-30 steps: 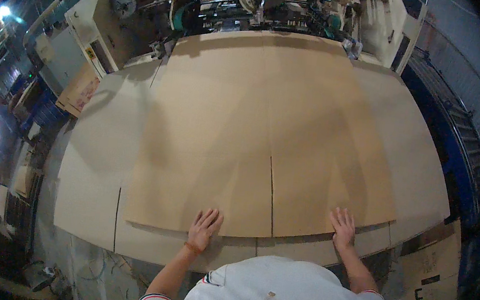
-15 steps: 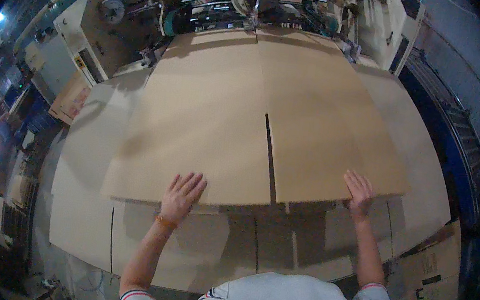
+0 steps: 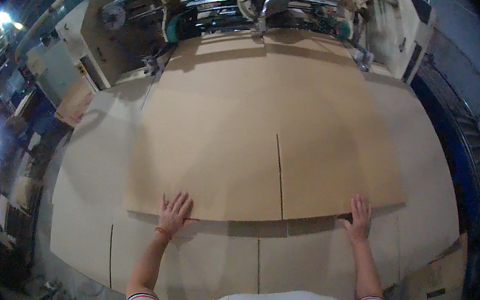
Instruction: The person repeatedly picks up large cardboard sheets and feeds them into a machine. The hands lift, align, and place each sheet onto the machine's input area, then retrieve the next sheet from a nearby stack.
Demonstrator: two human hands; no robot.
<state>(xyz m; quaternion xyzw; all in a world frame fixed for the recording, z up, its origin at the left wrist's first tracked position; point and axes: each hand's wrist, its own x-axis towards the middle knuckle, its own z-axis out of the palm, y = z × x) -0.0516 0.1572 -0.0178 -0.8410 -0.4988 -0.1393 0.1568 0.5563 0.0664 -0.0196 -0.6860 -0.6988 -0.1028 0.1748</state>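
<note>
A large brown cardboard sheet [image 3: 253, 134] with a slit cut into its near edge lies on a stack of similar cardboard sheets [image 3: 209, 265]. My left hand [image 3: 174, 212] rests flat on the top sheet's near edge, fingers spread, an orange band on the wrist. My right hand [image 3: 359, 218] presses flat on the same edge further right. The sheet's far end reaches into a feeding machine [image 3: 268, 5] with rollers.
Grey and cream machine housings [image 3: 60, 64] stand at the left. A blue frame with a conveyor [image 3: 465, 152] runs along the right. A cardboard box [image 3: 437, 291] sits at the lower right. Bright lamps glare at far left.
Both hands have pushed the top sheet away from me toward the machine, exposing more of the stack below. My arms are stretched further forward.
</note>
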